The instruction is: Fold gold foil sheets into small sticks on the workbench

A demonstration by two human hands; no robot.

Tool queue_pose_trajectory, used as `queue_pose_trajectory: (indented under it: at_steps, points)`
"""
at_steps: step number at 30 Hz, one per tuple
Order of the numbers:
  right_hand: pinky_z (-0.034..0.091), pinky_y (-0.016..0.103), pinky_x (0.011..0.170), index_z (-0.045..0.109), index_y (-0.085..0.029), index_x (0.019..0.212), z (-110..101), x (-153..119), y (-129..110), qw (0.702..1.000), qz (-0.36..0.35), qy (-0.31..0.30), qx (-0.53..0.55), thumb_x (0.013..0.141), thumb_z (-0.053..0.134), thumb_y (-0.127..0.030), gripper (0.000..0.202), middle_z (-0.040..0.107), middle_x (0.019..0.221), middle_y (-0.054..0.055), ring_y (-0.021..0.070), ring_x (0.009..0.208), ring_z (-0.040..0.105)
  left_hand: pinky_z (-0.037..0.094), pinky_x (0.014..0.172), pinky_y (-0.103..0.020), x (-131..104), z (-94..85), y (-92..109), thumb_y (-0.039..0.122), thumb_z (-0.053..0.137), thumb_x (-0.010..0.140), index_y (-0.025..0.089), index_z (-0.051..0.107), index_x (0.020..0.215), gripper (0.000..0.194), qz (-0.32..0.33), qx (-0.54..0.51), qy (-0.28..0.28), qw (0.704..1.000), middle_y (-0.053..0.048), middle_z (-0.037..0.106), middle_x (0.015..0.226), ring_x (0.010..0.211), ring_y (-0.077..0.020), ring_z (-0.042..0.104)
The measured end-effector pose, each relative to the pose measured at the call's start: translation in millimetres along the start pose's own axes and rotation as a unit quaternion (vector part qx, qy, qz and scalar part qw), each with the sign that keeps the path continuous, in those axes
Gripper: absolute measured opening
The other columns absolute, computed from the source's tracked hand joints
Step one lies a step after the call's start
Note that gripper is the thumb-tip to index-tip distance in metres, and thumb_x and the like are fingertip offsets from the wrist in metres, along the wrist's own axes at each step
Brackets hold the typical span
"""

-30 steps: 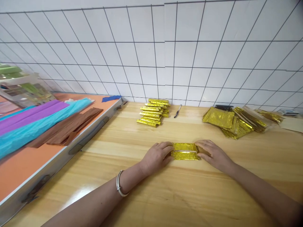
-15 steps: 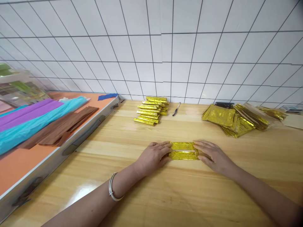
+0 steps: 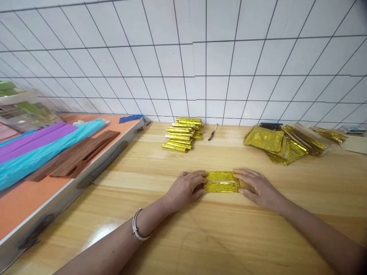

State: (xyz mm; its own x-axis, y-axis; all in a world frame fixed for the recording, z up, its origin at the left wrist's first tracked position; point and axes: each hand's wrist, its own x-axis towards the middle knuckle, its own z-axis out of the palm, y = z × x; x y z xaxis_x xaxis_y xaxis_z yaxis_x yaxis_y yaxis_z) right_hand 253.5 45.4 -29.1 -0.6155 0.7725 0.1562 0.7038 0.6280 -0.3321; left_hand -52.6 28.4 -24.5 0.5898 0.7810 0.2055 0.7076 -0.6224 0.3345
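Note:
A folded sheet of gold foil paper (image 3: 220, 182) lies flat on the wooden table, a thin pale gap running lengthwise between its two folded halves. My left hand (image 3: 187, 188) grips its left end, with a silver bangle on the wrist. At the right end, where a narrow strip is folded over, my right hand (image 3: 256, 187) holds the paper between fingers and thumb. Behind them lies a pile of narrow folded gold foil strips (image 3: 183, 134). Flat gold foil sheets (image 3: 265, 139) are stacked farther right.
A pen (image 3: 213, 132) lies near the tiled wall (image 3: 220, 57). On the left, a raised orange surface (image 3: 17, 214) with a grey edge carries purple paper (image 3: 43, 139), turquoise paper (image 3: 57, 147) and brown paper (image 3: 74, 154). A clear plastic container (image 3: 25, 107) stands at the far left.
Both hands keep hold of the gold foil paper in nearly the same place. The view has shifted very slightly; nothing else has visibly moved.

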Motion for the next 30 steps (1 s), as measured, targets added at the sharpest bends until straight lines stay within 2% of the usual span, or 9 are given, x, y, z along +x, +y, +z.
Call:
queue_pose_trajectory:
  at_steps: [3,7,11,15,20,25,30]
  points:
    - [0.035,0.047,0.102,0.042,-0.026,0.134,2.6,-2.0,-2.2,0.999,-0.019,-0.008,-0.04,0.087,0.047,-0.035,0.049,0.044,0.14,0.006,0.0247,0.127,0.039,0.039,0.092,-0.033,-1.6,0.2,1.3,0.03,0.047,0.09,0.024,0.052,0.118,0.03,0.031,0.028,-0.008,0.999,-0.006,0.05,0.133,0.121,-0.0188,0.047]
    - [0.032,0.047,0.104,0.034,-0.021,0.14,9.3,-6.7,-6.5,0.992,-0.029,-0.006,-0.123,0.09,0.039,-0.028,0.051,0.04,0.142,0.008,0.0242,0.131,0.033,0.034,0.1,-0.037,-8.7,2.1,7.3,0.026,0.036,0.094,0.017,0.041,0.131,0.039,0.066,0.084,-0.03,0.994,-0.011,0.044,0.138,0.131,-0.022,0.036]
    - [0.031,0.046,0.105,0.029,-0.02,0.142,12.3,-10.6,-11.9,0.987,-0.04,0.0,-0.154,0.09,0.039,-0.031,0.054,0.035,0.144,0.009,0.0245,0.133,0.031,0.027,0.107,-0.043,-17.4,-0.1,16.4,0.042,0.041,0.09,0.01,0.028,0.139,0.061,0.065,0.103,-0.053,0.991,-0.018,0.03,0.144,0.135,-0.0282,0.025]
    - [0.028,0.046,0.107,0.03,-0.013,0.141,13.5,-11.3,-17.5,0.984,-0.048,0.007,-0.17,0.087,0.044,-0.042,0.063,0.029,0.146,0.014,0.0276,0.135,0.025,0.025,0.108,-0.045,-17.8,-4.7,22.3,0.056,0.04,0.086,0.009,0.027,0.139,0.072,0.067,0.095,-0.058,0.991,-0.019,0.031,0.144,0.135,-0.031,0.025]
    - [0.027,0.045,0.109,0.035,-0.006,0.138,14.2,-10.4,-19.3,0.983,-0.047,-0.012,-0.175,0.086,0.046,-0.044,0.066,0.026,0.147,0.018,0.0293,0.136,0.02,0.023,0.109,-0.045,-10.3,-2.3,23.4,0.059,0.036,0.086,0.006,0.037,0.132,0.069,0.058,0.093,-0.052,0.993,-0.021,0.034,0.141,0.136,-0.0312,0.023]
    - [0.028,0.046,0.109,0.034,-0.008,0.139,15.5,-9.4,-18.7,0.987,-0.047,-0.009,-0.153,0.086,0.046,-0.044,0.065,0.025,0.147,0.017,0.0295,0.136,0.022,0.026,0.107,-0.048,-8.1,0.9,23.0,0.06,0.04,0.084,0.007,0.04,0.127,0.068,0.063,0.079,-0.04,0.994,-0.023,0.03,0.143,0.136,-0.0321,0.022]
    - [0.03,0.047,0.107,0.037,-0.01,0.137,17.9,-7.9,-15.6,0.988,-0.045,0.005,-0.149,0.088,0.044,-0.044,0.061,0.03,0.145,0.017,0.029,0.135,0.025,0.031,0.106,-0.044,-7.2,-5.5,13.9,0.042,0.038,0.092,0.014,0.045,0.123,0.042,0.06,0.035,-0.032,0.997,-0.015,0.039,0.14,0.134,-0.0258,0.029]
